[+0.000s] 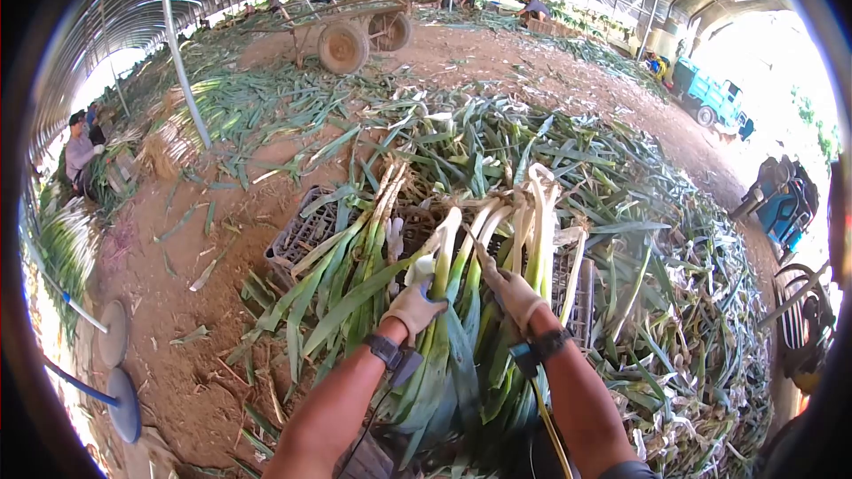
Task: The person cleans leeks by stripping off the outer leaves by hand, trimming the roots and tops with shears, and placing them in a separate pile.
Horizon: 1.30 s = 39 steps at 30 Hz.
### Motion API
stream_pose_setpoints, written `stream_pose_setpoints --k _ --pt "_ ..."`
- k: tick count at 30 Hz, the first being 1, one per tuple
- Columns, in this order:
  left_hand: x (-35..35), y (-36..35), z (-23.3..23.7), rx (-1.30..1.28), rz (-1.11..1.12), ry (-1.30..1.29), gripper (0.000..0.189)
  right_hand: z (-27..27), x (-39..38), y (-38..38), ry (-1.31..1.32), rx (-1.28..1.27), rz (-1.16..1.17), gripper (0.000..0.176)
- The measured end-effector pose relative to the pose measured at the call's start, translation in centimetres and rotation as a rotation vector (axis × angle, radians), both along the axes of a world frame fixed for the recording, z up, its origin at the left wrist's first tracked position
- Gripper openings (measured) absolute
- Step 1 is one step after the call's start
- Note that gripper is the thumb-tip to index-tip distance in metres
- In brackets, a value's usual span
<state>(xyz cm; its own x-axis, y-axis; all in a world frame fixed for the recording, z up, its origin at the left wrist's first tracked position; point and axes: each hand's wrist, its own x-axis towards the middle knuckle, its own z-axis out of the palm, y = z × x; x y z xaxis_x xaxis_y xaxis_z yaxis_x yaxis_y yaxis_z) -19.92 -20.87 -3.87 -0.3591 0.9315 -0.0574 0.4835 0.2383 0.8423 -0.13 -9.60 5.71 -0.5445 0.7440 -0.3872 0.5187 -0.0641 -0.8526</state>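
Observation:
Gloved and closed, my left hand (414,309) grips a leek (448,229) low on its pale stem, with long green leaves hanging down toward me. My right hand (515,297), also gloved, is closed around a slim pointed tool that looks like a knife (477,244); its tip points up and away, close to the neighbouring stems. More leeks (537,222) with thick white stems lie just beyond and beside my right hand. To the left rests another bunch of leeks (382,204), roots away from me. The fingertips of both hands are partly hidden.
Plastic crates (288,239) sit beneath the leeks. A large heap of cut leaves (657,337) covers the right side. Beyond stand a two-wheeled cart (343,46), a metal pole (182,53) and a turquoise truck (706,89). A person (80,155) sits far left; others work farther back.

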Motion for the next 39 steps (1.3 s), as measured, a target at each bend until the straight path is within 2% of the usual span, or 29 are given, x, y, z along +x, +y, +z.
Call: stream_pose_setpoints --k 2,4,5,6,7,8,10,11,12,14,15,16,18,22,24,25,26,27,29,31,32,35,36,39 --pt "0.4 0.7 3.0 0.091 0.035 -0.131 0.065 3.3 2.9 -2.8 -0.018 -0.133 0.025 0.063" --pt "0.4 2.8 3.3 0.171 0.136 -0.057 0.061 4.7 5.5 -5.0 0.016 -0.167 0.055 0.058" --pt "1.3 3.0 6.3 0.257 0.087 -0.083 0.060 4.5 6.9 -5.7 0.013 -0.162 0.057 0.058" --pt "2.4 3.4 9.4 0.343 0.038 -0.109 0.059 4.1 8.4 -6.3 0.208 -0.340 0.040 0.054" --pt "3.0 4.8 10.1 0.352 0.027 -0.053 0.058 3.8 9.6 -6.7 0.404 -0.517 0.023 0.051" --pt "4.2 5.1 12.0 0.377 0.025 -0.077 0.065 3.4 10.2 -6.4 0.400 -0.513 0.024 0.051" --pt "5.6 6.2 13.5 0.210 0.034 -0.087 0.064 1.7 11.0 -4.8 0.577 -0.533 -0.140 0.049" --pt "5.9 7.3 11.6 0.309 0.054 0.030 0.064 0.6 11.8 -3.9 0.678 -0.608 -0.138 0.050" --pt "5.7 9.0 8.9 0.324 0.012 -0.023 0.063 0.5 12.2 -3.5 0.676 -0.604 -0.137 0.050" --pt "6.3 10.0 6.3 0.270 -0.033 -0.076 0.062 0.2 12.8 -3.2 0.660 -0.606 -0.134 0.050" --pt "6.9 9.2 6.5 0.179 -0.040 -0.085 0.061 -0.2 12.9 -3.1 0.640 -0.625 -0.151 0.050" --pt "7.3 9.5 4.4 0.095 -0.030 -0.054 0.061 -0.3 12.9 -3.1 0.642 -0.630 -0.154 0.050" --pt "7.9 8.3 3.3 -0.091 -0.086 0.185 0.061 0.3 12.5 -3.5 0.599 -0.598 -0.197 0.049" --pt "7.4 6.1 3.7 -0.072 -0.177 0.313 0.060 1.3 11.5 -4.3 0.605 -0.531 -0.201 0.047" --pt "6.3 5.2 5.1 -0.091 -0.109 0.209 0.052 0.5 11.0 -4.5 0.610 -0.549 -0.238 0.045" --pt "5.3 4.4 5.7 -0.119 -0.031 0.247 0.044 -0.3 10.7 -4.3 0.560 -0.514 -0.226 0.047" --pt "3.8 4.1 4.4 -0.062 0.063 0.276 0.041 -0.8 10.4 -4.3 0.510 -0.476 -0.213 0.050" --pt "1.5 4.1 2.2 -0.033 0.093 0.270 0.042 -1.0 9.7 -4.5 0.336 -0.377 -0.343 0.058" --pt "-1.9 2.4 1.1 -0.117 0.240 0.405 0.035 -0.9 9.6 -4.2 0.315 -0.348 -0.312 0.061" --pt "-4.9 0.6 2.0 -0.357 0.411 0.412 0.030 -2.9 9.9 -3.2 0.288 -0.274 -0.270 0.065" --pt "-6.3 -0.4 1.4 -0.341 0.441 0.391 0.032 -0.6 9.3 -3.9 0.327 -0.247 -0.347 0.066" --pt "-8.6 -2.3 -1.5 -0.302 0.458 0.491 0.036 -1.4 7.8 -2.3 0.353 0.027 -0.593 0.063" --pt "-9.0 -2.5 -2.0 -0.340 0.491 0.506 0.040 -1.6 7.5 -1.8 0.399 0.071 -0.605 0.063" --pt "-9.4 -2.4 -3.0 -0.389 0.503 0.560 0.048 -2.4 7.0 -0.6 0.339 -0.012 -0.567 0.063"
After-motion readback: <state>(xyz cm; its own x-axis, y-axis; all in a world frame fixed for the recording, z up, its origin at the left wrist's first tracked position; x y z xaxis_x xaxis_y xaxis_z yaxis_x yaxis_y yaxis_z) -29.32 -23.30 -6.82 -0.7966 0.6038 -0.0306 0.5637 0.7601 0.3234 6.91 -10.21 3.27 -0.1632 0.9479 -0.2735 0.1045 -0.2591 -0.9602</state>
